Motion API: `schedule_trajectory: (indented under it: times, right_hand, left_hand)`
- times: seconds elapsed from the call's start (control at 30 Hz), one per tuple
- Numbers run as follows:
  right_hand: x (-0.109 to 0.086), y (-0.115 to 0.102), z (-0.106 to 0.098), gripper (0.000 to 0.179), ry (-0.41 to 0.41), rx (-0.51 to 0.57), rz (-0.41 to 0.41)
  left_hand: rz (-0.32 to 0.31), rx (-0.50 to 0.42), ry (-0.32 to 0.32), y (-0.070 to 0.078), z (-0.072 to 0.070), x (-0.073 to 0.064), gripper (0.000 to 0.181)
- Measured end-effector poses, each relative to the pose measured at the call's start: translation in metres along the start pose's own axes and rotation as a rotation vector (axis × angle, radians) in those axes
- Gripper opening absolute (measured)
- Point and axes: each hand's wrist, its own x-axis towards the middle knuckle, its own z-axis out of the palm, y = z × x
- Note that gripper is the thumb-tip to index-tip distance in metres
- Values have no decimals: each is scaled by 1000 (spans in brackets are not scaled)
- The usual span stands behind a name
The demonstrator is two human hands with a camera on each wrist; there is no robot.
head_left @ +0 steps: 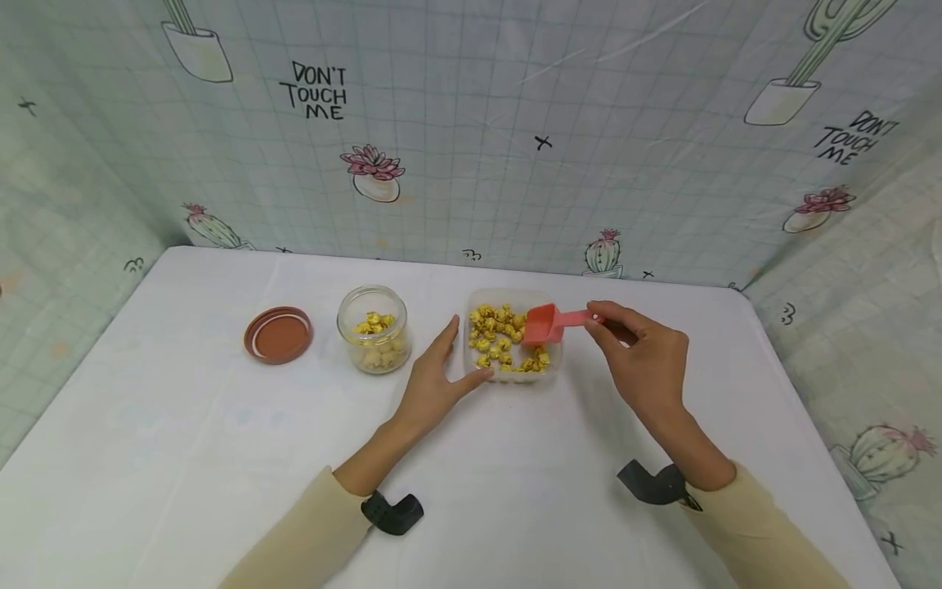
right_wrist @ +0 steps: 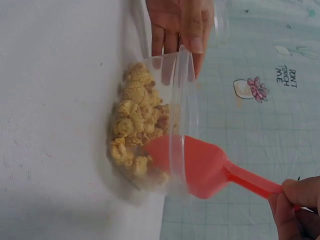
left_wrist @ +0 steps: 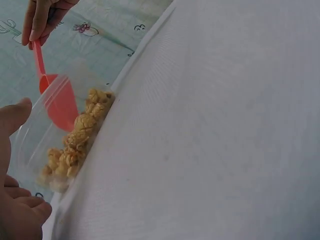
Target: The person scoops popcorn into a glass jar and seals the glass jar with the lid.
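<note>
A clear plastic container [head_left: 515, 376] with yellow popcorn [head_left: 495, 352] in it stands on the white table. My right hand [head_left: 643, 352] pinches the handle of a red scoop [head_left: 543, 325], whose blade dips inside the container among the popcorn, as the right wrist view shows. My left hand [head_left: 432, 384] is spread at the container's left side, thumb at the near rim and fingers along the left wall. Left of that hand, an uncovered glass jar [head_left: 373, 331] holds more popcorn.
A reddish-brown lid [head_left: 278, 335] lies on the table [head_left: 471, 491] to the left of the jar. Behind the table hangs a patterned cloth [head_left: 471, 180] with cactus drawings, which also runs along both sides.
</note>
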Motion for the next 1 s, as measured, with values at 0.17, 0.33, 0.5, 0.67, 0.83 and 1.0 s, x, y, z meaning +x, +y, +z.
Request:
schedule_trajectory:
  times: [0.17, 0.33, 0.5, 0.67, 0.83, 1.0]
  right_hand:
    - [0, 5, 7, 23, -20, 4, -1]
    - [1, 10, 8, 23, -37, -3, -6]
    - [6, 11, 1, 24, -25, -15, -26]
    - [11, 12, 2, 25, -87, -36, -62]
    - [8, 21, 11, 24, -146, -3, 73]
    - [-2, 36, 23, 29, -239, 91, 308]
  left_hand:
    - [-19, -72, -37, -2, 3, 3, 89]
    - [-21, -145, -62, -3, 4, 3, 87]
    - [-22, -152, -71, -3, 4, 3, 87]
    - [-21, -161, -59, -1, 2, 3, 86]
    - [-14, -171, -58, -1, 2, 4, 85]
    - [-13, -182, -64, -2, 4, 5, 85]
